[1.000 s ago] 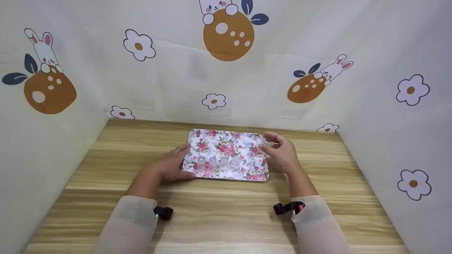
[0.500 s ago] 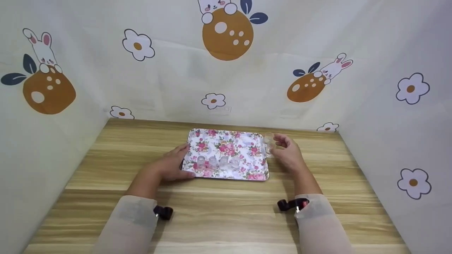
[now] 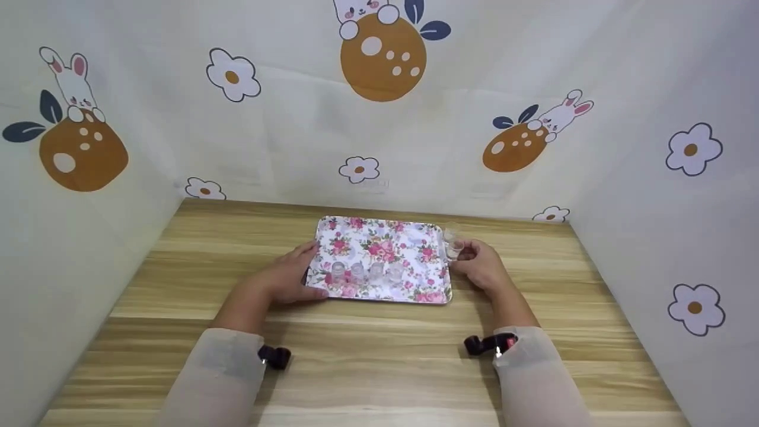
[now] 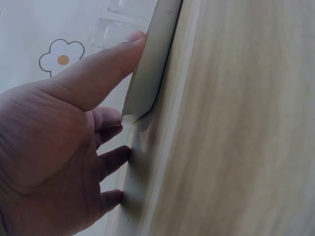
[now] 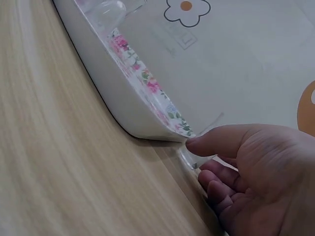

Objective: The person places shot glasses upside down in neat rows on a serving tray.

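A white tray (image 3: 379, 237) with pink roses lies on the table. Several small clear cups (image 3: 376, 271) stand in a row along its near side. My left hand (image 3: 290, 276) holds the tray's near left corner; in the left wrist view the thumb (image 4: 106, 69) lies on the near rim and the fingertips are at the side. Just off the tray's right edge, my right hand (image 3: 483, 267) pinches a small clear cup (image 3: 455, 249) between thumb and fingers. The right wrist view shows this cup (image 5: 189, 157) low beside the tray's corner, partly hidden by the thumb.
Behind the pinched cup, another clear cup (image 3: 452, 230) shows faintly beside the tray's right edge. The wood-grain table (image 3: 379, 356) is bordered at the back and sides by pale cloth (image 3: 284, 136) printed with rabbits, oranges and flowers.
My right hand first drew back right from the tray's edge, showing clear cups there, then came slightly nearer to me and pinched the closer cup. The left hand and tray stayed still.
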A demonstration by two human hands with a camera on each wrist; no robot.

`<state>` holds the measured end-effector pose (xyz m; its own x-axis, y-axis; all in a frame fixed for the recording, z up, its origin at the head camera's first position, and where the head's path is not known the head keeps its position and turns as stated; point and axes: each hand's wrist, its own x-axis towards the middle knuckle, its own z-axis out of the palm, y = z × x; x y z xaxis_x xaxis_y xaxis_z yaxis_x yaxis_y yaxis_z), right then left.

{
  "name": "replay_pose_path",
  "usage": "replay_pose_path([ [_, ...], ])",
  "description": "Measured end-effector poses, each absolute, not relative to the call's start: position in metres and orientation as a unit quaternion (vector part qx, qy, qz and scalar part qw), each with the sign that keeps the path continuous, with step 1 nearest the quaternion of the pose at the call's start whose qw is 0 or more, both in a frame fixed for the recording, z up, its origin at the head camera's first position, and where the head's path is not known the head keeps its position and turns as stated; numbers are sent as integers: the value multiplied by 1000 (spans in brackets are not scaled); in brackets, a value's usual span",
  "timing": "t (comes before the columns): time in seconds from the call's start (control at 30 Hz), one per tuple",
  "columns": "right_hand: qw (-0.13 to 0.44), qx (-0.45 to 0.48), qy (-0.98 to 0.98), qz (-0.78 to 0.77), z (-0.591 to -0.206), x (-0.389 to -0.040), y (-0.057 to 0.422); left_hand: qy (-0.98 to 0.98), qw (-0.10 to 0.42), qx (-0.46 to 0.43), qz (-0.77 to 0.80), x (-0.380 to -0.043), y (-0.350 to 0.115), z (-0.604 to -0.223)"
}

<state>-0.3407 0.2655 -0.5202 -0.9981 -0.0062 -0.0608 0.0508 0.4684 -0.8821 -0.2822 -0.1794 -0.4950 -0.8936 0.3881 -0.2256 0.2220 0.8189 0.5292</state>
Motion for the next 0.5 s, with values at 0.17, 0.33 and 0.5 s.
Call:
replay_pose_path([
  [0.17, 11, -6, 885, -465, -523, -341, 266, 939, 164, 163, 253, -283, -178, -495],
  [0.33, -7, -10, 906, -424, -524, -342, 264, 939, 167, 156, 256, -281, -179, -495],
  [0.5, -5, 6, 900, -436, -520, -341, 264, 940, 166, 155, 256, -281, -180, -494],
])
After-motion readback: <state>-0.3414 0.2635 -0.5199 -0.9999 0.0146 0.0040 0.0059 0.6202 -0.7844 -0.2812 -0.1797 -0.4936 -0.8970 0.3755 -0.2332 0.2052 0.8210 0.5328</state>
